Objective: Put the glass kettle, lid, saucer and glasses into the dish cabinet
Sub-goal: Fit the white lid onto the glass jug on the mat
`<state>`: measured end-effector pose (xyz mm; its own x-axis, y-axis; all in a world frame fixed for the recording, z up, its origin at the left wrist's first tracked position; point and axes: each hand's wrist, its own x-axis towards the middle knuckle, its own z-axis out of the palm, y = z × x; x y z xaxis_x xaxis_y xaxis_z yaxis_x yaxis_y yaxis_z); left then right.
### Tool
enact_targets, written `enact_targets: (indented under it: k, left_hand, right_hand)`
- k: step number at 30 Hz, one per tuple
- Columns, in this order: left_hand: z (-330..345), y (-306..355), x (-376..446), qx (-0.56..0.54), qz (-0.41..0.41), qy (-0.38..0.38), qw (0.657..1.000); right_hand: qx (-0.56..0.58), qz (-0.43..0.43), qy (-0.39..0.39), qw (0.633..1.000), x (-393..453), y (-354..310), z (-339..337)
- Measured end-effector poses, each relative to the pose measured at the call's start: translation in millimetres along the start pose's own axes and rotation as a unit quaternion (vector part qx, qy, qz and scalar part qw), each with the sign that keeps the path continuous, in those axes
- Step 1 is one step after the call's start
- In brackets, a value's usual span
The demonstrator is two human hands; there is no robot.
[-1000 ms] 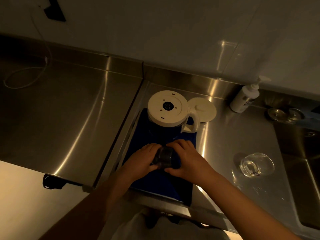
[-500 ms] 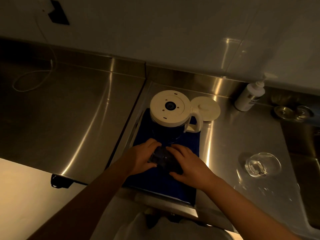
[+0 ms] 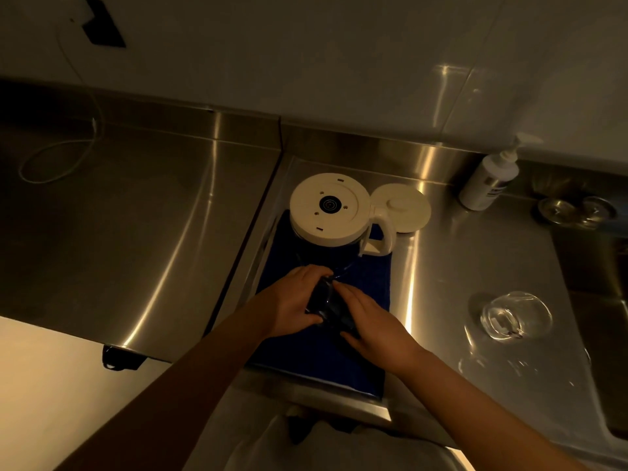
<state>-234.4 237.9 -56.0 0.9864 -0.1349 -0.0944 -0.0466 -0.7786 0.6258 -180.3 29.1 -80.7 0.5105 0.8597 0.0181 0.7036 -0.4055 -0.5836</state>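
Observation:
A clear glass point(image 3: 329, 308) lies tilted over the blue mat point(image 3: 360, 287), held between both hands. My left hand point(image 3: 291, 304) grips its left side and my right hand point(image 3: 373, 322) curls round its right side and base. Behind them the glass kettle point(image 3: 329, 212) stands upside down on the mat, white base up, handle to the right. Its white lid point(image 3: 402, 207) lies flat beside it on the steel counter. A clear glass saucer point(image 3: 515, 316) sits on the counter to the right.
A white pump bottle point(image 3: 489, 180) stands at the backsplash. Two metal strainers point(image 3: 576, 209) lie by the sink point(image 3: 605, 283) at the right. A white cable point(image 3: 64, 154) loops on the left counter. Water drops spot the counter near the saucer.
The glass has tipped from upright to slanted between my hands, and both hands have shifted slightly toward the kettle. The kettle, lid and saucer have stayed put.

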Motion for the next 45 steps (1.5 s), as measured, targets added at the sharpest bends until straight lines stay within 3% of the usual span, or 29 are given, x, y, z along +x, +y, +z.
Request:
enact_targets:
  k: [9, 21, 28, 45]
  left_hand:
    - [6, -2, 1, 0.036, -0.006, -0.015, 0.999]
    - [17, 0, -4, 0.046, 0.004, 0.006, 0.999]
    - [29, -8, -28, 0.184, 0.074, 0.014, 0.980]
    - [44, -8, -27, 0.235, 0.079, 0.016, 0.969]
  right_hand:
    - [-0.049, -0.061, 0.016, 0.997, 2, -4, 3]
    - [-0.082, -0.057, 0.029, 0.995, -4, -10, 6]
    - [-0.124, -0.080, 0.049, 0.988, -13, -12, 9]
    - [-0.135, -0.024, 0.067, 0.988, -30, -20, 24]
